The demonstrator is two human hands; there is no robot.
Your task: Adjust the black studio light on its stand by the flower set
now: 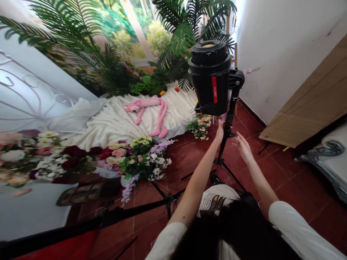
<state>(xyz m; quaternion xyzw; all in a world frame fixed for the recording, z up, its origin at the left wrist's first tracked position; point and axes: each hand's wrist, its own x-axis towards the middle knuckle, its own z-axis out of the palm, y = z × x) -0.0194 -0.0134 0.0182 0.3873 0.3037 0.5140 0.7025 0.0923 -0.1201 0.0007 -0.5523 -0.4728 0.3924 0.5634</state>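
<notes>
A black studio light (210, 79) with a red label stands upright on a black light stand (223, 144), just ahead of me. My left hand (220, 133) is at the stand's pole below the lamp, its fingers partly behind the pole, so its grip is hard to make out. To the right of the pole, my right hand (242, 146) is held with its fingers apart and nothing in them, close to a small knob on the pole. The stand's legs spread on the red tiled floor (284, 187).
Left of the stand are a white draped bed (114, 122) with a pink plush toy (160, 117), and flower bunches (141, 159). Another black stand (121, 215) crosses the lower left. Palm leaves (187, 36) hang behind; a wooden panel (309, 97) leans at right.
</notes>
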